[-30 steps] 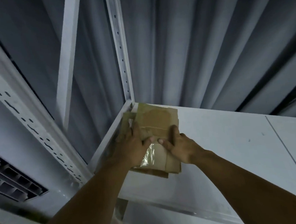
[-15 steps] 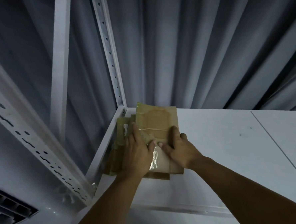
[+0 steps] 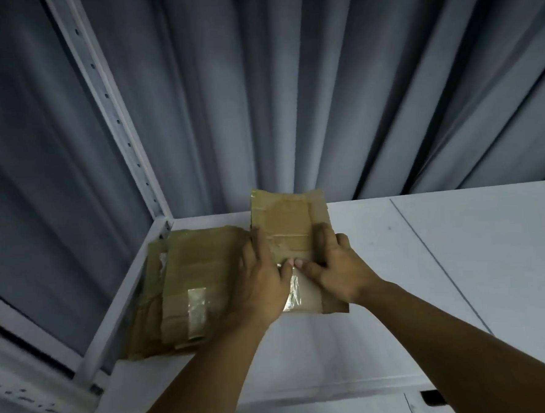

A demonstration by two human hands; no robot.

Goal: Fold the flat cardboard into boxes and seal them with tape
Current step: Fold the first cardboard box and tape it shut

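Note:
A flat brown cardboard piece (image 3: 292, 218) with old tape strips and a shiny clear tape patch is held above the white shelf top (image 3: 427, 254). My left hand (image 3: 259, 280) grips its left edge, fingers up along the side, thumb on the face. My right hand (image 3: 335, 266) grips its right edge the same way, and the two thumbs nearly meet at the middle. To the left, a stack of flattened cardboard (image 3: 187, 288) with tape patches lies in the shelf's left corner.
A white perforated metal upright (image 3: 112, 120) rises at the shelf's back left corner. Grey pleated curtain (image 3: 321, 91) hangs behind. A seam (image 3: 434, 260) runs across the shelf top on the right. Another perforated rail (image 3: 27, 400) crosses low left.
Both hands have carried the top cardboard piece to the right, off the stack, which now shows uncovered on the left. The view has also shifted.

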